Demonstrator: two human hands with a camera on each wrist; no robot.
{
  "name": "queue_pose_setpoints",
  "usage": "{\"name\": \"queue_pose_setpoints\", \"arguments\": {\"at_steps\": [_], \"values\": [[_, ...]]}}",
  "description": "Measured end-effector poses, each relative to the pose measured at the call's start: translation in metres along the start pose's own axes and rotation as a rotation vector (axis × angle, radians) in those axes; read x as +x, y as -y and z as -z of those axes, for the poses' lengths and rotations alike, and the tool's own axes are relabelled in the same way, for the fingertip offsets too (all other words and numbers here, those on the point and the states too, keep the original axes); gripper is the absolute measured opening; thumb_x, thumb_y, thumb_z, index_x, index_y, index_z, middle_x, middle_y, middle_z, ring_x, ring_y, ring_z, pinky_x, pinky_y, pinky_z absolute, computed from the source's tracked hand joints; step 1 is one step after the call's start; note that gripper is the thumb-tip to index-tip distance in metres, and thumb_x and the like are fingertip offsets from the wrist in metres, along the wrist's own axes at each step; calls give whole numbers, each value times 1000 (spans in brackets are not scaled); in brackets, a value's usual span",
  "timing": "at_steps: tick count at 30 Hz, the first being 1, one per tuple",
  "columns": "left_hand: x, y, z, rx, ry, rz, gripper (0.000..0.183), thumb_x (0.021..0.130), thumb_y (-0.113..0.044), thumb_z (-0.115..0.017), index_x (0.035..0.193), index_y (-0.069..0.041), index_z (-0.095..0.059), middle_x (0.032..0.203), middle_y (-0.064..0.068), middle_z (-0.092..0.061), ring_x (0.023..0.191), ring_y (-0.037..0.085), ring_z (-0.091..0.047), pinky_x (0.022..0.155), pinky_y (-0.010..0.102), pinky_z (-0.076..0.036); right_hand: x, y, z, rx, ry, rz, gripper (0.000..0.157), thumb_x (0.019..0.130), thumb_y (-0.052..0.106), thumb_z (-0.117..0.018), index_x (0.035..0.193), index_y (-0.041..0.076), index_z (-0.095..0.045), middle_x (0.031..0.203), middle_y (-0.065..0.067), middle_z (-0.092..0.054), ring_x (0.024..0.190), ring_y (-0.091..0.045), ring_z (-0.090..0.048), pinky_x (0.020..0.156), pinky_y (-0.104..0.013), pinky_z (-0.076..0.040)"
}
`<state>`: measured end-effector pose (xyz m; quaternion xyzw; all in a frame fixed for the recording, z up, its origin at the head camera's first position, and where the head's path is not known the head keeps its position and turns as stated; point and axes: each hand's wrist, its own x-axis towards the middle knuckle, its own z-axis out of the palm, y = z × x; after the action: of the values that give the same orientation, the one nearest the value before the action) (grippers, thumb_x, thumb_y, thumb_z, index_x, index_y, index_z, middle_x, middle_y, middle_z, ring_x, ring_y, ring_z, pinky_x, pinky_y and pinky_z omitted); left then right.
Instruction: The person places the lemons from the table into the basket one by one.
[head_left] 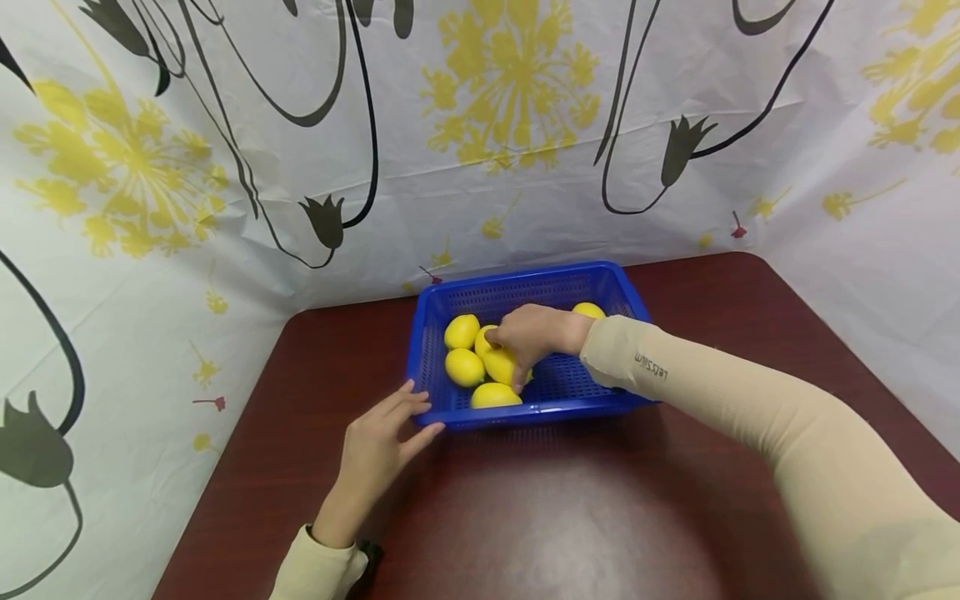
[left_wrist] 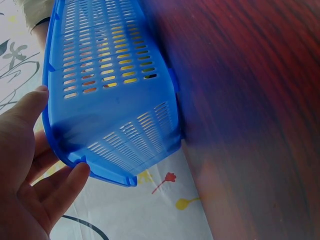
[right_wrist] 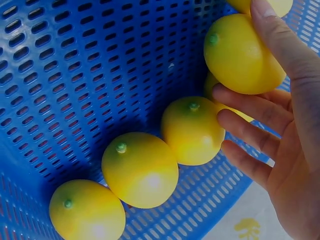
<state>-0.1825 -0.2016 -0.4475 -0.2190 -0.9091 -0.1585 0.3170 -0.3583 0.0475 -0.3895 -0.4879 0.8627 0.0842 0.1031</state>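
My right hand (head_left: 534,332) reaches into a blue basket (head_left: 577,408). It holds a yellow lemon (right_wrist: 242,57) between the thumb and fingers, low among the others. Several more lemons (head_left: 462,332) lie at the basket's left side, and one lemon (head_left: 588,309) shows near the far right, partly hidden by the forearm. In the right wrist view, a row of lemons (right_wrist: 140,170) rests on the basket's slotted surface. My left hand (head_left: 378,437) holds the basket's near left corner, with its thumb (left_wrist: 35,100) on the rim and the fingers around the corner.
The basket stands on a dark red-brown table (head_left: 525,525), near its back edge. Behind and beside the table hangs a white sheet (head_left: 420,150) printed with yellow and grey flowers. My right sleeve (head_left: 720,392) crosses over the basket's right part.
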Motion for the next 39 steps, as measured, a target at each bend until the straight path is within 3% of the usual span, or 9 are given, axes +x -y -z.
{"name": "queue_pose_setpoints", "arguments": {"at_steps": [18,34,39], "values": [[1,1,-2,1,-28,-20,36,73,-36,-87,97,-12,-76,108,4,-77,116,22,-69,85,38,-61,3,-3,-11,-46,18,4,81,64,66,-82,124,15,-62,88,3,-72,69,-12,-59,74,-32,-57],[1,1,-1,6,-18,-16,36,72,-35,-88,97,-12,-76,108,4,-77,116,22,-69,85,38,-61,2,-5,-11,-20,20,3,78,66,61,-84,127,17,-64,97,2,-74,74,-11,-61,80,-33,-58],[0,1,-1,9,-14,-14,35,73,-36,-88,97,-12,-76,108,4,-77,116,22,-69,85,38,-61,2,-5,-7,1,35,-3,69,67,57,-85,122,18,-69,97,4,-74,76,-11,-62,80,-32,-57]]}}
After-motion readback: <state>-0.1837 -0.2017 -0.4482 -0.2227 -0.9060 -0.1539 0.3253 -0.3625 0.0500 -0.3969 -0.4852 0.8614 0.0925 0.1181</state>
